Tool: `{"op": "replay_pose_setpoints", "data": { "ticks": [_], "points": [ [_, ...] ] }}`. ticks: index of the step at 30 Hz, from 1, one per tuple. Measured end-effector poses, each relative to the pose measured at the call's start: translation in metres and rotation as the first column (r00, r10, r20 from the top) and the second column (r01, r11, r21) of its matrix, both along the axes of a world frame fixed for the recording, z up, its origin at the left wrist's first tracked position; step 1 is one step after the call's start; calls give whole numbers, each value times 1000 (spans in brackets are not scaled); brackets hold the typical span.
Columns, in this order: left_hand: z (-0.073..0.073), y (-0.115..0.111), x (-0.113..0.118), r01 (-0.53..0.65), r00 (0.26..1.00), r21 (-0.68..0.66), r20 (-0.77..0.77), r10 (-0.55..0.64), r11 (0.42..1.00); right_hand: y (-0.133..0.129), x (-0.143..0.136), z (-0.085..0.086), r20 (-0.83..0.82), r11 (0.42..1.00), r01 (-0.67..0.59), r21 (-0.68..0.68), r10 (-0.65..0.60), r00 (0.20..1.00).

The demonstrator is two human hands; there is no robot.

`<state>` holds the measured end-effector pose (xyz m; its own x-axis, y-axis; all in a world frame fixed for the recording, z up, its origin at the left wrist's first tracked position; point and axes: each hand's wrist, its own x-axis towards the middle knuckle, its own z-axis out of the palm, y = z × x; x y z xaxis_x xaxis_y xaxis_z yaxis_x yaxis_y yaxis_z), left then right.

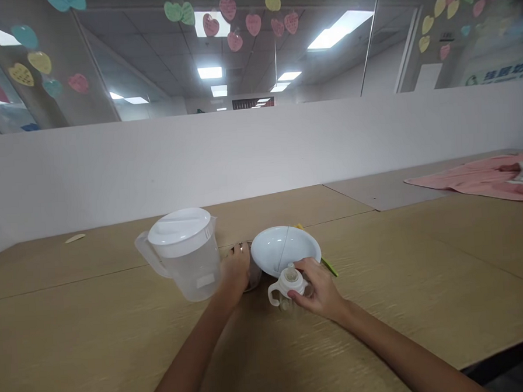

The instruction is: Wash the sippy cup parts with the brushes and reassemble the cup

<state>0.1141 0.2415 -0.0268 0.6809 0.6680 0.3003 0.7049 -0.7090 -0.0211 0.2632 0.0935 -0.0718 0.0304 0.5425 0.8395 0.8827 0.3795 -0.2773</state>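
Note:
My right hand is closed around a baby bottle with a white collar, side handles and a clear nipple, upright at the table's middle. Just behind that bottle a white bowl is tilted toward me, with a thin line across its inside. My left hand curls around a greyish see-through cup to the left of the bowl; most of the cup is hidden by the hand and the bowl. Close by on the left stands a translucent pitcher with a white lid and handle.
A green stick-like thing pokes out right of the bowl, and a small yellow piece shows behind it. A flat tan piece lies far left. Pink cloth lies at the right, below a white wall with windows.

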Motion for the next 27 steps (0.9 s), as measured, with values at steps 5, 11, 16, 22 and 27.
{"op": "replay_pose_setpoints", "data": {
  "ticks": [5,11,16,22,27],
  "points": [
    [55,-47,-14,128,981,193,123,-153,973,0,0,0,-12,1000,-4,-22,4,1000],
    [68,-90,-9,387,720,420,418,-554,821,1,1,-1,-52,999,3,-49,-6,999],
    [25,-85,12,556,699,155,445,-560,817,3,3,-11,-111,998,44,-45,-49,993],
    [-19,-80,19,571,539,145,677,-502,808,2,-1,-7,3,995,21,99,-22,1000],
    [-22,-84,16,546,559,132,678,-477,827,-1,-4,-1,28,995,2,101,-4,1000]
  ]
}}
